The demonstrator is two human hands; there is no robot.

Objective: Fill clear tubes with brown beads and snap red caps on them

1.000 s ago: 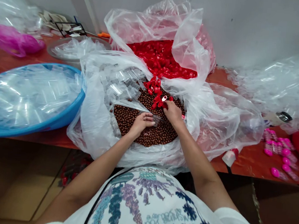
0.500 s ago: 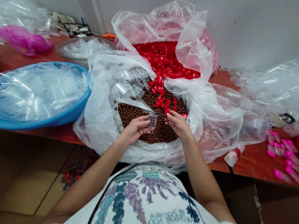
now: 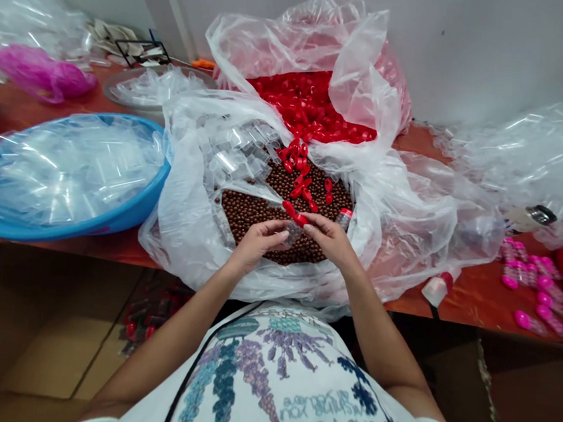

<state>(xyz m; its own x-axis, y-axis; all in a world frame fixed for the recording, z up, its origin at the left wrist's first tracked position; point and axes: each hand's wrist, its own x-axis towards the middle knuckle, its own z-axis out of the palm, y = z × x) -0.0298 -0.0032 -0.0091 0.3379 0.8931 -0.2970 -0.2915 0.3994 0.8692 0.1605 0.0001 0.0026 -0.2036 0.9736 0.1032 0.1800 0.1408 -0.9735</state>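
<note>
My left hand (image 3: 255,245) pinches a small clear plastic container (image 3: 291,235), partly hidden by the fingers. Just above it, my right hand (image 3: 332,241) grips a red flip-top cap (image 3: 294,214) between thumb and fingers. The cap is right at the container's upper end; whether they touch I cannot tell. Both hands are over an open plastic bag (image 3: 186,161) of small brown balls (image 3: 245,215). Several loose red caps (image 3: 295,155) and clear tubes (image 3: 239,156) lie on the balls, and a red-capped tube (image 3: 344,217) rests near my right hand.
Behind stands a bag of red caps (image 3: 317,107). To the left is a blue basin (image 3: 156,188) heaped with clear tubes. Pink-capped tubes (image 3: 543,302) and a white container with a red top (image 3: 437,289) lie right on the red table (image 3: 477,312). Cardboard boxes (image 3: 46,341) sit below.
My right hand has brought the red cap left and down to the clear container. My left hand has turned the container, so less of it shows. The red-capped tube is now more visible.
</note>
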